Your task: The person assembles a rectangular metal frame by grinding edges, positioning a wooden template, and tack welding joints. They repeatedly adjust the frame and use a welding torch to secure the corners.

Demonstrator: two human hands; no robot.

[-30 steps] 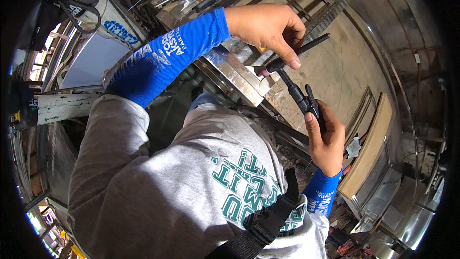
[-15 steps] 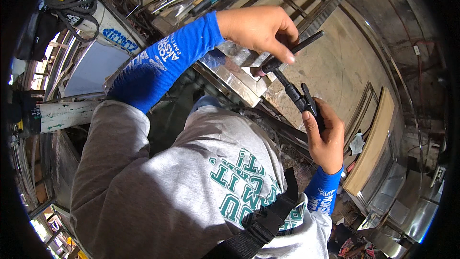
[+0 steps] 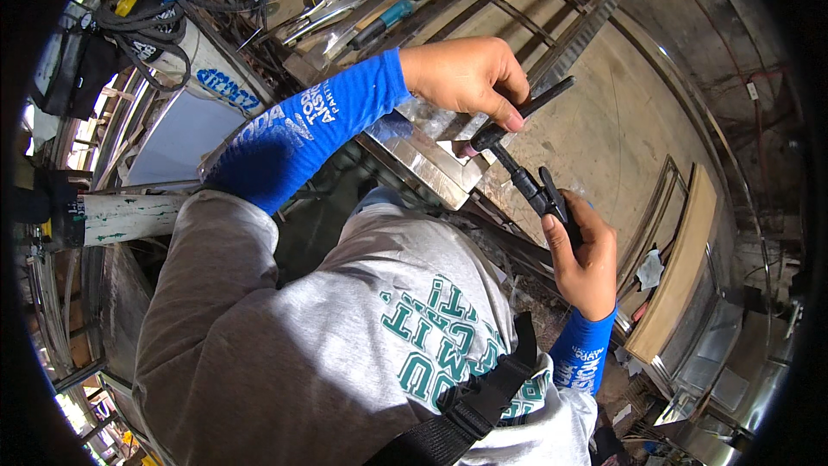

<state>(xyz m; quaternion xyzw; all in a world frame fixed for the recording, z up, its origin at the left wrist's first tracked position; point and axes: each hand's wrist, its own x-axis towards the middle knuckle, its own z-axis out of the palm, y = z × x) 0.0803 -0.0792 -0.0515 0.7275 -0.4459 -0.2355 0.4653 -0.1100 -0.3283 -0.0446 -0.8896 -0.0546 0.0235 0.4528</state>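
Observation:
In front of me I hold a black TIG welding torch (image 3: 524,183) with a long back cap and a pinkish nozzle. My right hand (image 3: 588,263) is wrapped round its handle, thumb along the side. My left hand (image 3: 466,78) pinches the torch head at the base of the back cap, which points up and to the right. Part of the left fingers is hidden behind the head. Just beyond and left of the nozzle lies shiny metal bar stock (image 3: 431,171) at the bench edge.
A teal and black power tool (image 3: 382,24) lies among metal strips at the far left. Black cables (image 3: 142,26) hang at upper left. A metal frame (image 3: 526,22) lies on the brown work surface (image 3: 604,112). A wooden board (image 3: 677,267) stands on the right.
My view has shifted slightly, so the bench and tools appear lower. Both hands keep hold of the torch. The left hand sits slightly lower in view, and the back cap slopes a little less steeply.

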